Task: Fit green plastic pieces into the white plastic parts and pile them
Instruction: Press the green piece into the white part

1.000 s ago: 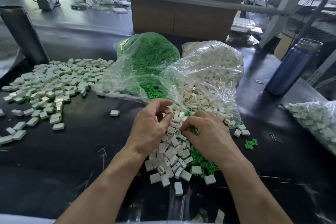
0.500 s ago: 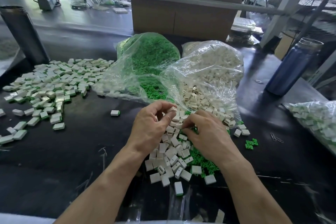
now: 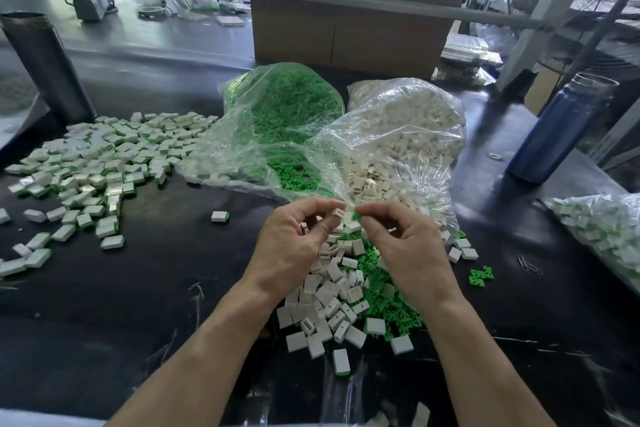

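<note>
Here, above the loose heap on the dark surface, the left hand pinches a white plastic part just beside the green piece pinched by the right hand.

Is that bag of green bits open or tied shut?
Open. The bag of green pieces lies on its side with its mouth gaping toward the person, and loose green pieces sit in the opening.

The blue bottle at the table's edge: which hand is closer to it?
Right. The right hand lies between the blue bottle and the left hand; the bottle stands far off to its right.
</note>
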Action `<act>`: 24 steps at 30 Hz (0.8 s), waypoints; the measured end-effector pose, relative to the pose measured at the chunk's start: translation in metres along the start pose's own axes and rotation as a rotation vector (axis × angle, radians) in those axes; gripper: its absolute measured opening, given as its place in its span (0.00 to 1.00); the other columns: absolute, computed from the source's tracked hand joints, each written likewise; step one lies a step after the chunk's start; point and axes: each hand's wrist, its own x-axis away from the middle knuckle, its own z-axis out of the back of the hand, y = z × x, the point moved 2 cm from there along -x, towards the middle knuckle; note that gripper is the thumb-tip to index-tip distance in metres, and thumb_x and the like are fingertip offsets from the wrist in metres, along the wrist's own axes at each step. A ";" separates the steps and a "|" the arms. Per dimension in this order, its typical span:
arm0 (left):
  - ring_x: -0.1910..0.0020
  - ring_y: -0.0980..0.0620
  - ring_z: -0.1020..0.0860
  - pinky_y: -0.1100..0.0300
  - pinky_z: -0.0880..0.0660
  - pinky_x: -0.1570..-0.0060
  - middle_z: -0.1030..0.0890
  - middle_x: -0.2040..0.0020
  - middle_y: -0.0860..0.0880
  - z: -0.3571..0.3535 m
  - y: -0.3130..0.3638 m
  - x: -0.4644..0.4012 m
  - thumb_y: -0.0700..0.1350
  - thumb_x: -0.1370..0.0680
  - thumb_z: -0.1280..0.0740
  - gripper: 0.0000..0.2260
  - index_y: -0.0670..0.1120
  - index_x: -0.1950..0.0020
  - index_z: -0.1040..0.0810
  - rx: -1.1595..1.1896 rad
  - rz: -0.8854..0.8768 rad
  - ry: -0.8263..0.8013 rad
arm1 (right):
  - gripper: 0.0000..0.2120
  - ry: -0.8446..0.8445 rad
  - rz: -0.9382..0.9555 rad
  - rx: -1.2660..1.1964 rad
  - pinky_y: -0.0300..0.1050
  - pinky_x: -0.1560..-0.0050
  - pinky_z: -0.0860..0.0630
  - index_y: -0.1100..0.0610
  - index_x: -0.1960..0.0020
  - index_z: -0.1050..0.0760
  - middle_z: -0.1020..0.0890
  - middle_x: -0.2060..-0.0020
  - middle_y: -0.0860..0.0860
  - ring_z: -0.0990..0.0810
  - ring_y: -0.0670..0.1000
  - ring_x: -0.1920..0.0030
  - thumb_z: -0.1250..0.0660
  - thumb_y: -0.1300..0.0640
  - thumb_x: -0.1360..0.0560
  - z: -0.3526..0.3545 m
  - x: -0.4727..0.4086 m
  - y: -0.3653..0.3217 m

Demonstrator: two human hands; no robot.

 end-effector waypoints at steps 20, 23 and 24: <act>0.58 0.50 0.21 0.47 0.18 0.52 0.15 0.54 0.52 -0.004 0.001 0.001 0.43 0.21 0.26 0.04 0.50 0.47 0.16 0.040 -0.017 -0.014 | 0.09 0.013 0.082 -0.241 0.40 0.54 0.20 0.50 0.44 0.15 0.15 0.53 0.46 0.17 0.48 0.54 0.29 0.61 0.19 -0.006 0.001 -0.006; 0.54 0.49 0.18 0.51 0.17 0.50 0.14 0.52 0.52 -0.004 0.001 0.001 0.43 0.21 0.26 0.05 0.49 0.45 0.15 0.052 -0.011 -0.020 | 0.09 0.018 0.079 -0.212 0.40 0.53 0.19 0.48 0.43 0.15 0.14 0.51 0.44 0.16 0.46 0.51 0.29 0.60 0.19 -0.005 0.001 -0.006; 0.52 0.50 0.16 0.52 0.17 0.48 0.14 0.51 0.52 -0.004 0.001 0.000 0.42 0.21 0.26 0.06 0.48 0.45 0.14 0.062 -0.008 -0.023 | 0.10 0.022 0.075 -0.203 0.40 0.52 0.19 0.47 0.43 0.16 0.15 0.51 0.42 0.16 0.45 0.51 0.29 0.60 0.19 -0.005 0.001 -0.006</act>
